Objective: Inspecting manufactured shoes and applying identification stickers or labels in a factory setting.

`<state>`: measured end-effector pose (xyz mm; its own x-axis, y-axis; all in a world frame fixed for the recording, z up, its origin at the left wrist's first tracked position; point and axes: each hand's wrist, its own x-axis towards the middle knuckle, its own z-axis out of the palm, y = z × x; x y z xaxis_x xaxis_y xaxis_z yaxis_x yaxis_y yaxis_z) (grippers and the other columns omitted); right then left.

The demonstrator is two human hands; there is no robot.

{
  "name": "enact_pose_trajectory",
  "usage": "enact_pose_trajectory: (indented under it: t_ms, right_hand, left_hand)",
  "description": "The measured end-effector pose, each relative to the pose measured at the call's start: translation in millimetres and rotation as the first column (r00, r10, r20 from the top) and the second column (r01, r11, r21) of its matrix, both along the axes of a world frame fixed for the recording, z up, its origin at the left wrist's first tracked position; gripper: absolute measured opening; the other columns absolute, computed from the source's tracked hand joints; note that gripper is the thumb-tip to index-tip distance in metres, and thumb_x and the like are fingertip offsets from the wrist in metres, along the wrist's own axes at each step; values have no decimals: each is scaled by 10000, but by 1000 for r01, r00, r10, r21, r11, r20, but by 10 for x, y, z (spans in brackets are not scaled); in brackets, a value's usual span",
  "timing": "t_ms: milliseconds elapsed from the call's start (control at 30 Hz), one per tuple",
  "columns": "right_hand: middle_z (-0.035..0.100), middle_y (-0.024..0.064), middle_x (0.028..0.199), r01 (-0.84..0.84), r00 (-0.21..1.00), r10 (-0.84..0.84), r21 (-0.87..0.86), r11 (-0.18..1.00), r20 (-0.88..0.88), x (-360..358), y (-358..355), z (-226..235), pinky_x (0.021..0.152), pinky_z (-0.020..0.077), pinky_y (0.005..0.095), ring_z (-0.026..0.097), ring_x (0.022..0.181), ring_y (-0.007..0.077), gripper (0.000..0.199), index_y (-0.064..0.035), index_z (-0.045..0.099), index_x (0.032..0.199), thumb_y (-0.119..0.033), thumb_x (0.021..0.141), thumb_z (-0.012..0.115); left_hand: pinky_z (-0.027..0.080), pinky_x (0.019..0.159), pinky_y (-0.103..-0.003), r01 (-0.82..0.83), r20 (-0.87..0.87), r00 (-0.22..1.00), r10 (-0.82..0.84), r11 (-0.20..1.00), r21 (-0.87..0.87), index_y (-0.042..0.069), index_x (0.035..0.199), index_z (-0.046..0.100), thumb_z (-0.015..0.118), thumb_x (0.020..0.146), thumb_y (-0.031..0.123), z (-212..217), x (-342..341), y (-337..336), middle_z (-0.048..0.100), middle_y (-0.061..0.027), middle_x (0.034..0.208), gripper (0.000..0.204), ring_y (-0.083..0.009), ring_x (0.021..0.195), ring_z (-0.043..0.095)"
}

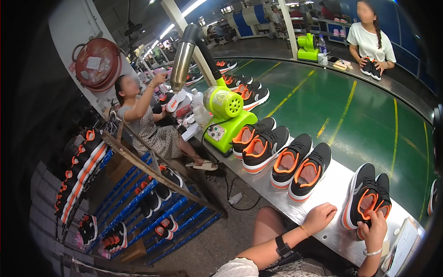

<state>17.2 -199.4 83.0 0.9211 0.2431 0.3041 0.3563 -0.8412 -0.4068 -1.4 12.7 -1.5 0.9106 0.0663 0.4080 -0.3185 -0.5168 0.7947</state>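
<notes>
A pair of black sneakers with orange lining and white soles stands at the right of the metal table edge. My right hand (376, 228) pinches the heel collar of this pair's right sneaker (382, 191); the left sneaker (361, 189) touches it. My left hand (319, 218) hovers by the table edge, its fingers curled together with nothing visible in them. Left of it are two more pairs: one with a near sneaker (311, 171) and its mate (290, 159), the other with a sneaker (266, 148) close to the green machine.
A lime-green blower machine (226, 115) with a metal nozzle stands left. The green conveyor belt (295, 106) runs beyond the table edge. A notebook (402, 247) lies far right. A blue rack (138, 203) holds several shoes. One co-worker (143, 111) sits left; another (371, 37) holds shoes across the belt.
</notes>
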Motion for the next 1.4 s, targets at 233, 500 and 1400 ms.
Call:
enact_pose_trajectory:
  t_ms: [233,500,1400]
  right_hand:
    - [472,116,736,-17,1000,17,10,1000,23,-30,28,71,594,397,386,502,680,317,383,-42,579,838,-173,527,761]
    - [492,39,692,24,999,-15,-199,980,46,-116,-401,107,556,443,343,550,651,219,395,-178,629,869,-479,623,701]
    - [621,114,833,691,708,-706,223,687,-20,-147,-2083,-386,687,476,383,599,762,287,174,-88,642,847,-226,833,537]
  left_hand:
    - [463,622,-338,-10,-14,1000,10,1000,1,42,855,599,569,816,103,-15,19,41,588,-101,792,78,-270,698,582]
    - [462,664,-342,17,-45,999,-17,1000,10,34,812,638,581,776,76,-133,110,-77,607,-120,763,80,-270,721,583]
    - [453,727,-367,26,-190,982,-20,999,30,-54,916,605,567,819,146,-100,19,155,615,-182,851,226,-288,776,574]
